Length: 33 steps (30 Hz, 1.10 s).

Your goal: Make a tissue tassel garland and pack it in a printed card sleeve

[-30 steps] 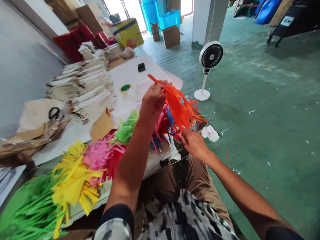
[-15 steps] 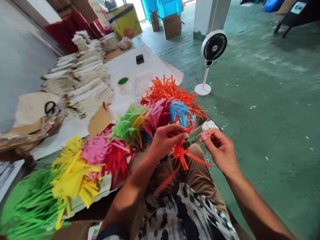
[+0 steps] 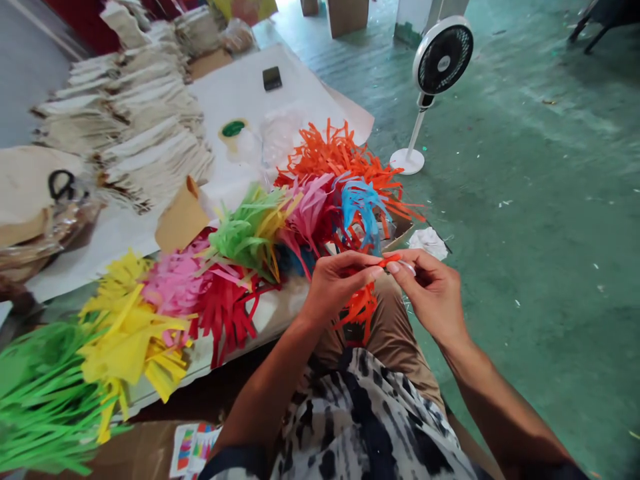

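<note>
My left hand (image 3: 336, 281) and my right hand (image 3: 429, 290) meet over my lap, both pinching the top of an orange fringed paper tassel (image 3: 359, 307) whose strips hang down between them. Right in front, on the table edge, lies a heap of finished tassels: orange (image 3: 340, 157), blue (image 3: 361, 207), pink (image 3: 310, 210), light green (image 3: 245, 237), red (image 3: 227, 310), pink (image 3: 173, 283), yellow (image 3: 127, 337) and bright green (image 3: 35, 393).
The white-covered table (image 3: 240, 90) carries stacks of beige cloth bags (image 3: 135, 127), a tape roll (image 3: 233, 129), a small black item (image 3: 272, 78), scissors (image 3: 63, 185) and a brown card (image 3: 181, 217). A white pedestal fan (image 3: 435, 67) stands on the green floor (image 3: 540, 200). Crumpled white paper (image 3: 427, 241) lies beside the table.
The orange tassel came down from above the table to my lap. My hands have closed together on its top, and my view has tilted downward.
</note>
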### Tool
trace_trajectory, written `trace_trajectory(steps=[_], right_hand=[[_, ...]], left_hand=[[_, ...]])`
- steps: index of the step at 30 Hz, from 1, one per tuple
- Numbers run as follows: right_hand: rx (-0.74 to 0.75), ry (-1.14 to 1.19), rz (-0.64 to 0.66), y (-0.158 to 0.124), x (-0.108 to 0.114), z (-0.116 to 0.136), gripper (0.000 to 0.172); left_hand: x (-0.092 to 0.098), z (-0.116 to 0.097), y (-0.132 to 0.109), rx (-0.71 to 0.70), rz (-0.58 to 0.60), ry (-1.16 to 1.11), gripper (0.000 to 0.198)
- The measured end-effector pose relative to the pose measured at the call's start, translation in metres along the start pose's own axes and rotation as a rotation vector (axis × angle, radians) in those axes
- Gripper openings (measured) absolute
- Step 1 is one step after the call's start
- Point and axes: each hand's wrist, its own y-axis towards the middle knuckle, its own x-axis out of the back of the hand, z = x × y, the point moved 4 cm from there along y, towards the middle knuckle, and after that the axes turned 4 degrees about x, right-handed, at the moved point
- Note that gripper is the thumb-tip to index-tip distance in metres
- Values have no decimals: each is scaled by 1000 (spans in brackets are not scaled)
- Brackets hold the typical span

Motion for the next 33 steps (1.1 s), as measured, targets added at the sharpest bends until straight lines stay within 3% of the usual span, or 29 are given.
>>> trace_trajectory(steps=[11,19,25,33], right_hand=[[172,-263,143,6,1,12,20],[182,-287,222,7,1,15,18],[62,-224,255,9,-4,2,21],[116,-173,206,-4,-4,9,41]], left_hand=[[4,0,-1,-75,-41,-13,22],[4,-2,-5,-102,-91,-53,17],[4,10,3,88,76,-228,29],[1,17,7,183,2,-400,36]])
